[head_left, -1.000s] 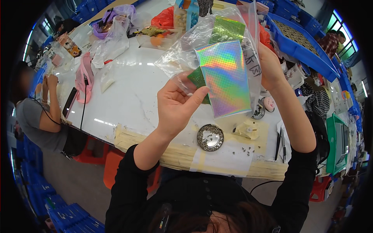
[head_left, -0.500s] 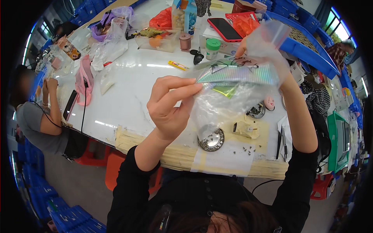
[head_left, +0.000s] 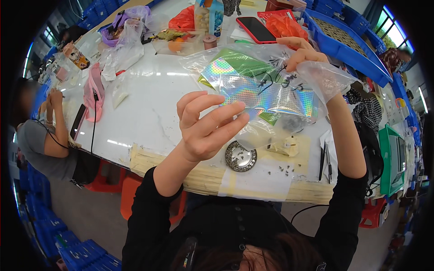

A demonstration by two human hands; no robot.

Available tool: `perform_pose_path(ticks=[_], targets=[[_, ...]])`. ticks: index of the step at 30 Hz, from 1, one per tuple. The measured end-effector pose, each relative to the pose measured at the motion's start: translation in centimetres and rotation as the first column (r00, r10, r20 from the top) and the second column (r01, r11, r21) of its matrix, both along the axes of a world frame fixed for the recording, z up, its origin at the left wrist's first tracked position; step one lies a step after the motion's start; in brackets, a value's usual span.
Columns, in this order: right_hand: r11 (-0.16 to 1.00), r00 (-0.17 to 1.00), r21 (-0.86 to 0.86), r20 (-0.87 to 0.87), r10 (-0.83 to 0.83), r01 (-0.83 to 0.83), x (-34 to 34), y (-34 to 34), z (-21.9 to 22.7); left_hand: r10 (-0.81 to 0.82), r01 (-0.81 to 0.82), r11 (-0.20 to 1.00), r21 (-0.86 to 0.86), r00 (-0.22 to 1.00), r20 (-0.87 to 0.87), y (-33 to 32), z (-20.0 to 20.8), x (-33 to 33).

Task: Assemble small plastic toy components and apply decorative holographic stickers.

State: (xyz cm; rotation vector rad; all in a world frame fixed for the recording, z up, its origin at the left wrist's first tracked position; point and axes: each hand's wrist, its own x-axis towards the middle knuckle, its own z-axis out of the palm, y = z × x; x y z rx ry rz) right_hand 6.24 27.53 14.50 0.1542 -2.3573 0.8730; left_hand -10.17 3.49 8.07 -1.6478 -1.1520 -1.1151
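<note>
A clear plastic bag (head_left: pixel 253 128) with dark handwriting hangs above the table, tilted across the space in front of me. Inside it are shiny holographic sheet pieces (head_left: pixel 271 97) and green pieces (head_left: pixel 242 63). At its upper right, my right hand (head_left: pixel 305 54) grips the bag's edge with bent fingers. My left hand (head_left: pixel 208 128) is at the lower left of the bag, fingers stretched and apart, their tips against the plastic; its thumb is hidden. Below the bag, a round metal dish (head_left: pixel 242 156) holds small dark pieces, and several more lie loose on white paper (head_left: pixel 255 180) beside it.
A red-edged phone (head_left: pixel 257 30), a blue tray (head_left: pixel 348 45) and an open clear box (head_left: pixel 176 45) stand farther back. Two pen-like tools (head_left: pixel 326 158) lie at right, near a green bin (head_left: pixel 391 160). Another person (head_left: pixel 43 140) sits at left by a pink strap (head_left: pixel 94 92).
The bag has turned and spread flatter, showing more of the holographic and green pieces. My left hand's fingers have loosened from a pinch and shifted slightly right. My right hand is more visible.
</note>
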Motion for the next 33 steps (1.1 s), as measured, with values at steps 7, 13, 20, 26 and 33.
perform_pose_path(ticks=[7,13,20,26,33], targets=[[0.991,0.991,-0.018,0.01,-0.13,0.13,0.9,-0.1,0.3,-0.013,0.013,1.0,0.002,0.999,0.033,0.5,0.0,0.0],[0.878,0.874,-0.17,-0.125,-0.47,0.448,4.9,10.9,3.1,0.027,-0.01,0.995,-0.103,0.986,0.166,0.7,0.0,0.2],[-0.087,0.129,0.279,-0.67,-0.731,0.956,14.7,21.9,8.0,-0.038,0.058,0.993,-0.1,0.98,0.194,0.9,-0.3,-0.2],[0.091,0.211,0.376,-0.292,-0.933,0.922,14.2,15.6,5.2,-0.009,0.033,0.994,-0.105,0.975,0.22,0.2,-0.1,-0.7],[0.423,0.469,0.231,-0.206,-0.859,0.876,17.0,-2.7,5.7,-0.065,0.137,0.983,-0.126,0.889,0.454,0.4,-0.5,-1.2]])
